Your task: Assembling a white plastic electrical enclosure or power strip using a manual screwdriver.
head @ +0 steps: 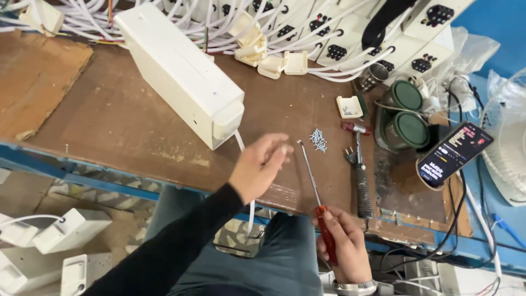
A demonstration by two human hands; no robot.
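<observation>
My right hand [344,245] grips the red handle of a long screwdriver [311,175] whose thin shaft points up and away over the brown table [126,120]; its tip sits near a small pile of screws [318,140]. My left hand [258,165], in a black sleeve, hovers open over the table edge, holding nothing, just below a long white plastic box [181,71] that lies diagonally. A white cable [241,143] runs from the box past that hand.
Several white extension boards and cables [329,38] crowd the back. A small hammer [359,164], a white cap with screws [349,107], two green-lidded tins [406,112] and a lit phone [453,153] lie right. More white boxes [71,230] sit on the floor at left.
</observation>
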